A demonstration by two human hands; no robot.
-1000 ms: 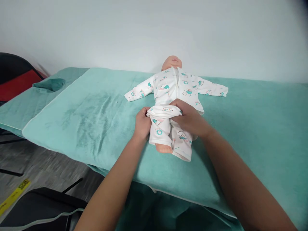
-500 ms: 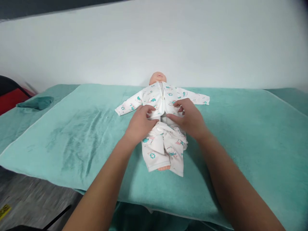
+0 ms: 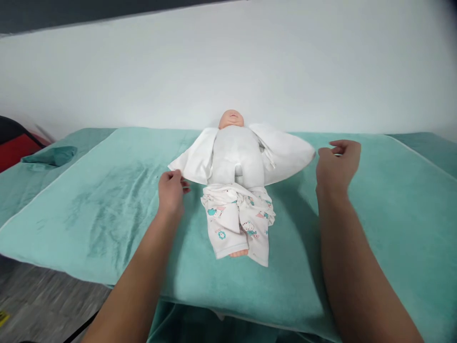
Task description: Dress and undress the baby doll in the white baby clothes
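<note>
A baby doll [image 3: 237, 147] lies on its back, its white torso bare between the spread front panels of a jacket [image 3: 289, 155]. The panels are turned outward, white inside showing. Printed trousers [image 3: 228, 219] cover the legs, bunched at the upper thighs, with toes showing at one hem. My left hand [image 3: 172, 190] is closed at the outer edge of the left panel, fingertips partly hidden. Just beyond the tip of the right panel, my right hand [image 3: 337, 164] is raised, fingers curled and thumb apart, with no cloth visible in it.
A green plush cover [image 3: 117, 200] lies over the table, rumpled on the left. The white wall [image 3: 228, 62] rises behind the doll's head. A red and black object [image 3: 16, 147] stands at the far left. Grey floor [image 3: 46, 290] shows at lower left.
My hands have moved apart from the doll's middle to both sides. The jacket front has opened outward, baring the torso and turning its printed side out of view.
</note>
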